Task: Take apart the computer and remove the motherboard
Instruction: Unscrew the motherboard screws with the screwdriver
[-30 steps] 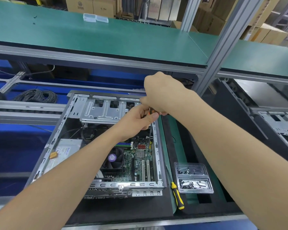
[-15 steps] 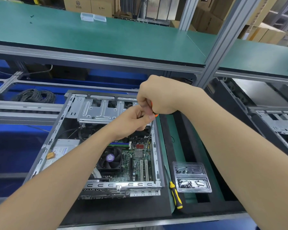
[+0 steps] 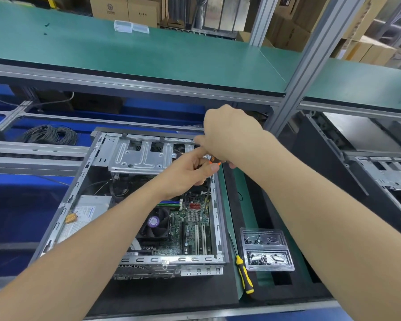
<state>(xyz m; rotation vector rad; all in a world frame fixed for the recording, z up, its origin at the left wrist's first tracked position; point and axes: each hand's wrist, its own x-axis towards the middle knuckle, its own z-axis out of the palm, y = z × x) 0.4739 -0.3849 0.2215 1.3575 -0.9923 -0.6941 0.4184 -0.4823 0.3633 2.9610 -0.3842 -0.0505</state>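
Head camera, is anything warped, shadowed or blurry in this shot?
Head view: wide-angle warp bows the green shelf and stretches both forearms; lighting even, no harsh glare; computer case dim beneath the left hand and right hand gripping the orange screwdriver; far right edge slightly smeared.

Left of the grip on the screwdriver, the drive cage roofs the case. Its right wall stands just right of the shaft, so the drop to the board is narrow. Nearer, the fan rises left of bare board, and right of the wall the mat lies free up to the tray.
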